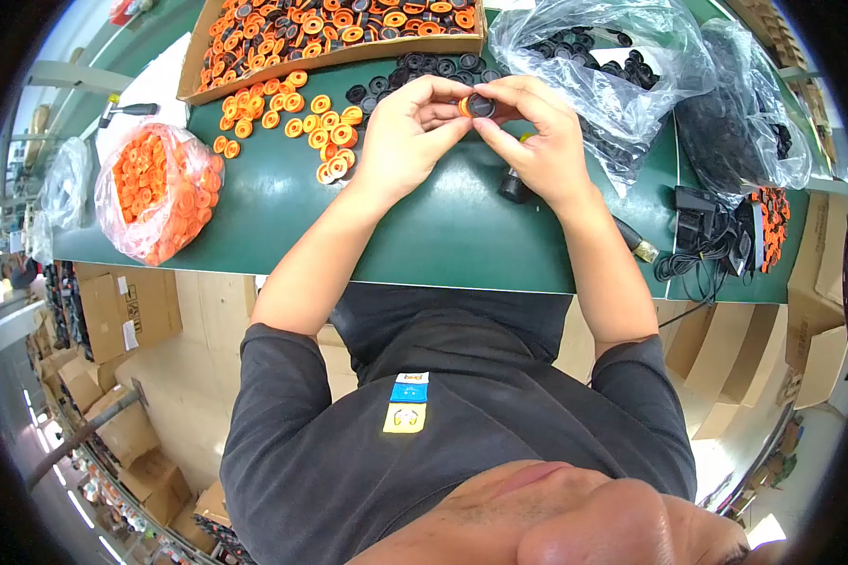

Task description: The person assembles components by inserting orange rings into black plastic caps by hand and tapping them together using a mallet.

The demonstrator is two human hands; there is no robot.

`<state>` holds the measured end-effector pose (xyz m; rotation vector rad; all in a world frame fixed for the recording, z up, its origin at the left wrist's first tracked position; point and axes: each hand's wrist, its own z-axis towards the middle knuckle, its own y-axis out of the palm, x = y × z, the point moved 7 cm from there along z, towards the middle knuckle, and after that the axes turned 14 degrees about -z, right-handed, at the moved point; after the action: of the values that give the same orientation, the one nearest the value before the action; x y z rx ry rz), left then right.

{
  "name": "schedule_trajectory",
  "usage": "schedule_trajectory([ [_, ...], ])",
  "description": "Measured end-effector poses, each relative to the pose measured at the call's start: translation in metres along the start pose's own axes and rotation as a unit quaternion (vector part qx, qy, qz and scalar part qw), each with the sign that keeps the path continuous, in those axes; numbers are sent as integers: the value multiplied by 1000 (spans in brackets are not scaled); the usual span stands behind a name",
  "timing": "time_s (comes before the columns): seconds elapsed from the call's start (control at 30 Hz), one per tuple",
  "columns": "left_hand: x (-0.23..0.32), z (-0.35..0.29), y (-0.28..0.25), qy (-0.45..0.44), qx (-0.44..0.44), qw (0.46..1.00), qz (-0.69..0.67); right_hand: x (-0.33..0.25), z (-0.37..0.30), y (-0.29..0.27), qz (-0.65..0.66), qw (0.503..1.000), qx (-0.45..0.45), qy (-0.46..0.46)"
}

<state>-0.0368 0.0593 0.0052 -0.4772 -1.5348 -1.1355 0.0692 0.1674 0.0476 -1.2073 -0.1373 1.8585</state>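
Note:
Between my two hands, above the green table [443, 240], is a small round cap [479, 105] with an orange side and a black side. My left hand [407, 134] pinches its orange side with thumb and fingers. My right hand [545, 141] closes its fingertips on the black side. Loose orange rings [325, 132] lie left of my left hand, some in short stacks. Behind my hands is a pile of loose black round pieces [433, 68]. A black tool end [513, 186] shows under my right hand, which hides the rest of it.
A cardboard tray [349, 54] of orange-and-black caps stands at the back. Orange rings fill a clear bag [155, 193] at the left. Bags of black pieces [612, 56] lie at the right, near a black corded device [702, 226]. A black-handled tool [134, 110] lies far left.

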Motion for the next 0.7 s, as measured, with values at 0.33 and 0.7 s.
schedule_trajectory([
  [0.33,0,1,1,13,20,998,63,-6,1,-6,-84,996,0,-33],
  [0.7,6,-2,1,13,21,998,55,-6,-1,-4,-103,994,19,-39],
])
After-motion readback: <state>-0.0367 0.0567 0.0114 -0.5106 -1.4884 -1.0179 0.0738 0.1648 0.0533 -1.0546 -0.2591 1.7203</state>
